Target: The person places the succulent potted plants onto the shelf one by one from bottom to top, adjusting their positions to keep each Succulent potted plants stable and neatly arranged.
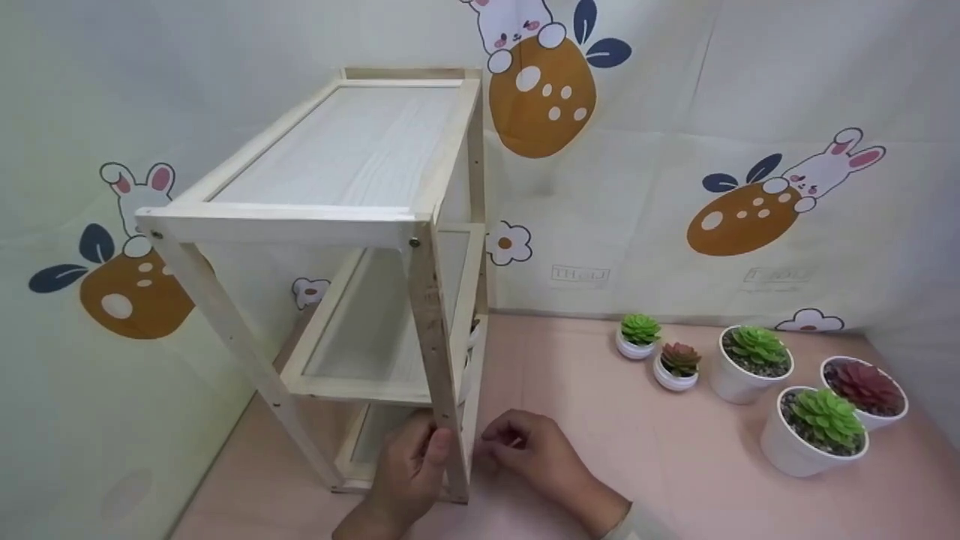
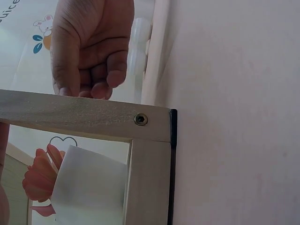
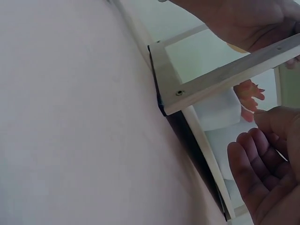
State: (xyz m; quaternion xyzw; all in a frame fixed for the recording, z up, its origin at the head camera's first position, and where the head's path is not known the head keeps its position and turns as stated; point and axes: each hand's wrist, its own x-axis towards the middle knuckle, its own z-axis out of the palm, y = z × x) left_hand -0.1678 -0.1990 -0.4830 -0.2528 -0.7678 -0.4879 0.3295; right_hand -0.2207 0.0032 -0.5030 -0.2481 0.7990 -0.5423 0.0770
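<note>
Both hands are near at the foot of the wooden rack (image 1: 367, 330): the left hand (image 1: 409, 465) grips its near right leg (image 1: 429, 322), thumb along the edge; the right hand (image 1: 540, 457) is just right of that leg, fingers curled, thumb close to a red plant (image 3: 248, 96) on the lower shelf. Whether it pinches a leaf I cannot tell. The rack stands upright left of centre on the pink table (image 1: 570, 375). Farther right, well apart, sit five potted plants (image 1: 750, 375), three green, two reddish. Behind hangs the rabbit-print cloth (image 1: 637, 202).
</note>
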